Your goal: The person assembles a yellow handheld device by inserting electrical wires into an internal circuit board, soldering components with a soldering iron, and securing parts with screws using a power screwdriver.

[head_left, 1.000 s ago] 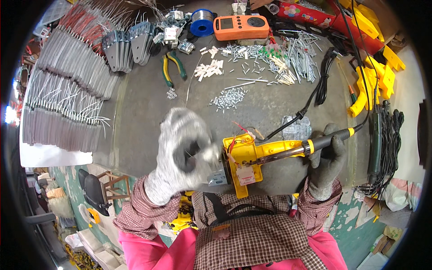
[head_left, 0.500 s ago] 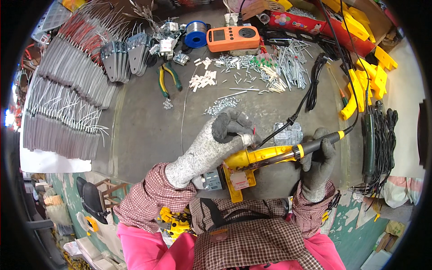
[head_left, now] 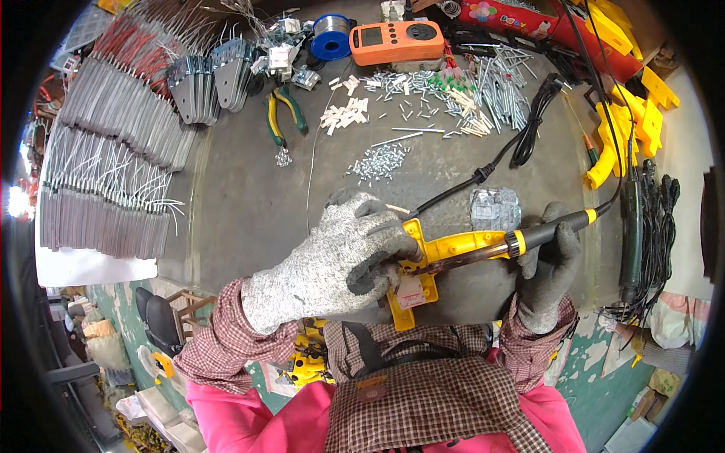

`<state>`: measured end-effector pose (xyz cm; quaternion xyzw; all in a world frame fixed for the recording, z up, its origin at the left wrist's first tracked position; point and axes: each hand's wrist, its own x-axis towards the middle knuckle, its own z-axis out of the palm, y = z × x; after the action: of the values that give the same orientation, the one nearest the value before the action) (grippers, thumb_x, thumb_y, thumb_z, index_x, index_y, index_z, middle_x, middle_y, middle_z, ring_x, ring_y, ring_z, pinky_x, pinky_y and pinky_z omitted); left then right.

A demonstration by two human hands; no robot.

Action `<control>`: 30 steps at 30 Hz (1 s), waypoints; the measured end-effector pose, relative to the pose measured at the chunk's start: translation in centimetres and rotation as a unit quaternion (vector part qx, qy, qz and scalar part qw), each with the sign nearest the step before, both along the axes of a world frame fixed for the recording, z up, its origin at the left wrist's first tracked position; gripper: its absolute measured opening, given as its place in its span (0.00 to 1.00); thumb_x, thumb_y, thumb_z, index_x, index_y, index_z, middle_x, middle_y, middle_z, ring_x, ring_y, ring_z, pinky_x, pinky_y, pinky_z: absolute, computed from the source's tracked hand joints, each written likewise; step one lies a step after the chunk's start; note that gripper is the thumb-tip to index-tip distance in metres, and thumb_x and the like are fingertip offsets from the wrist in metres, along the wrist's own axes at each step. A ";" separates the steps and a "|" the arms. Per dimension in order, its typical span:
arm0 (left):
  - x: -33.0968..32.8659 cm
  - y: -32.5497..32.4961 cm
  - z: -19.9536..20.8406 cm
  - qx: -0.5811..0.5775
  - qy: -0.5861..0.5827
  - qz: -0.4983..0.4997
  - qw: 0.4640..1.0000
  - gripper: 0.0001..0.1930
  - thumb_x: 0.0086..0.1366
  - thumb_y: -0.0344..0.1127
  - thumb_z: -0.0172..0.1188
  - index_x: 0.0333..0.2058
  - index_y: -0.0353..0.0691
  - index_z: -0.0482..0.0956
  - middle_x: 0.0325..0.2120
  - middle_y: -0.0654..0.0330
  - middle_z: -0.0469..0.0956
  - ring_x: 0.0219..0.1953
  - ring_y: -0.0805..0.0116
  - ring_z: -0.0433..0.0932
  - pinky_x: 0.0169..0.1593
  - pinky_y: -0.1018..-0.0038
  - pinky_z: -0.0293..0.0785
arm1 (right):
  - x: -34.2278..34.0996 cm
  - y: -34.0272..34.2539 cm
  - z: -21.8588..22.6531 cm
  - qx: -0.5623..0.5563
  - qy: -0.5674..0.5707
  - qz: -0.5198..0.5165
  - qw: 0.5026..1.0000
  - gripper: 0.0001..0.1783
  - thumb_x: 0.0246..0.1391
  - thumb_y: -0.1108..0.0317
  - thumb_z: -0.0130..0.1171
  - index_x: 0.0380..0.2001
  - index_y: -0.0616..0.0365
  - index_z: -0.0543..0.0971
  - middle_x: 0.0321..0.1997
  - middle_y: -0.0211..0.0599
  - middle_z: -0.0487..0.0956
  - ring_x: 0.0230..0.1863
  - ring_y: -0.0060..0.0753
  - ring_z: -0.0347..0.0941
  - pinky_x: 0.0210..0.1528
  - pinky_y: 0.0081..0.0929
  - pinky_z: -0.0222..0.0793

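Right hand [head_left: 553, 264] grips the iron [head_left: 538, 237]; left hand [head_left: 361, 245] hides part of the housing [head_left: 455, 245]; its fingers' grasp I cannot tell.

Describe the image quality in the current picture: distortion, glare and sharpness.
In the head view, fisheye bending bows the table edge, with black closing in around the rim; in the head view, a bright patch at far left burns out to white; in the head view, the left hand, right hand and soldering iron look reasonably sharp.
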<state>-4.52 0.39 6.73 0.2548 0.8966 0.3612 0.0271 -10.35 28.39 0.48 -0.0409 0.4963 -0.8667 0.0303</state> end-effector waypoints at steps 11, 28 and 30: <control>0.0 0.6 0.7 -0.074 0.000 -0.001 0.997 0.25 0.46 0.30 0.66 0.48 0.47 0.79 0.47 0.54 0.76 0.51 0.50 0.72 0.52 0.56 0.68 | 0.1 0.0 0.5 0.028 -0.005 -0.006 1.000 0.19 0.64 0.53 0.46 0.35 0.61 0.69 0.11 0.28 0.66 0.09 0.19 0.57 0.13 0.17 0.51; 0.0 1.1 1.1 -0.122 0.018 -0.019 0.992 0.26 0.50 0.35 0.64 0.52 0.49 0.78 0.46 0.53 0.75 0.53 0.50 0.71 0.56 0.52 0.64 | 0.1 0.0 0.3 0.035 -0.018 -0.007 0.999 0.18 0.64 0.54 0.45 0.36 0.61 0.70 0.12 0.28 0.68 0.09 0.19 0.59 0.13 0.17 0.54; -0.1 1.2 1.4 -0.141 0.013 -0.029 0.990 0.25 0.55 0.36 0.62 0.54 0.49 0.76 0.48 0.51 0.74 0.56 0.51 0.69 0.59 0.50 0.62 | 0.1 -0.1 0.4 0.030 -0.023 -0.003 0.999 0.18 0.64 0.54 0.45 0.36 0.61 0.70 0.12 0.28 0.68 0.09 0.19 0.59 0.13 0.17 0.54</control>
<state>-4.63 1.59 8.16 0.2790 0.9311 0.2270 0.0616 -10.24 28.31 0.89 -0.0183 0.5213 -0.8522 0.0403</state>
